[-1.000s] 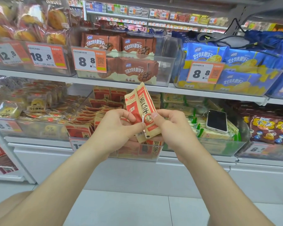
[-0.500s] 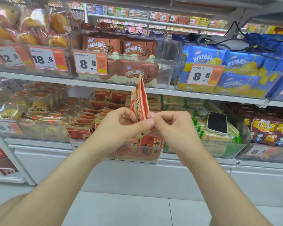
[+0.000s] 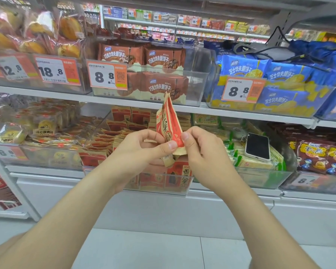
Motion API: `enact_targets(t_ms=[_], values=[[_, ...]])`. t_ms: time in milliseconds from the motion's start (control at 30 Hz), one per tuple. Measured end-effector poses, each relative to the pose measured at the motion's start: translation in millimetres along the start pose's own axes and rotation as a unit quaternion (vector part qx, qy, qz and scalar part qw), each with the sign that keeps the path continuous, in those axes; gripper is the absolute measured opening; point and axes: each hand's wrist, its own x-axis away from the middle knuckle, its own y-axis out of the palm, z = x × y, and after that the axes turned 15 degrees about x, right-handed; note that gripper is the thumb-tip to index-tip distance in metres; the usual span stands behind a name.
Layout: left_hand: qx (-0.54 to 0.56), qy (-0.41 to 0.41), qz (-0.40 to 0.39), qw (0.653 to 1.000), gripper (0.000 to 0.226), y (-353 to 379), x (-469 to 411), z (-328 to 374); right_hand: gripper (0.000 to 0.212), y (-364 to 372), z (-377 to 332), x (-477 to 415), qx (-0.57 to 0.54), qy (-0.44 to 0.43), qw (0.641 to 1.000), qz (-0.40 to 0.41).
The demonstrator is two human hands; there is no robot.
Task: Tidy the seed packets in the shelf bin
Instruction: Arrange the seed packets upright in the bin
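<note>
— Item held?
— Red-and-tan seed packets [image 3: 168, 123], a small upright bunch, pinched at the lower end by curled fingers [image 3: 166, 146] and thumbs of the left hand [image 3: 142, 150] and right hand [image 3: 204, 152].
— Location?
— Held up in front of the clear shelf bin [image 3: 159, 186], where loose packets [image 3: 105, 139] are piled. A phone [image 3: 257, 145] is laid on green packs [image 3: 246, 162] alongside.

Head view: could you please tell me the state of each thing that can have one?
packets, upright, pinched at their lower end.
left hand, pinching the packets.
right hand, pinching the packets.
bin, open-topped, stock inside leaning unevenly.
phone, screen dark, lying on green packs.
</note>
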Motion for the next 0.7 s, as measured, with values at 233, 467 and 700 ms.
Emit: enact_targets(t_ms=[233,467,700], values=[[0.083,0.05,0.076,0.992,0.067,1,-7,-2,0.029,-1,-4,6,-0.069,-0.037,0.987,-0.137],[0.097,0.007,0.058,0.994,0.048,18,-3,-15,0.06,7,-7,1,-0.146,0.021,0.984,-0.103],[0.111,0.017,0.001,0.994,0.04,19,0,-13,0.054,5,-10,-1,-0.153,0.042,0.985,-0.066]])
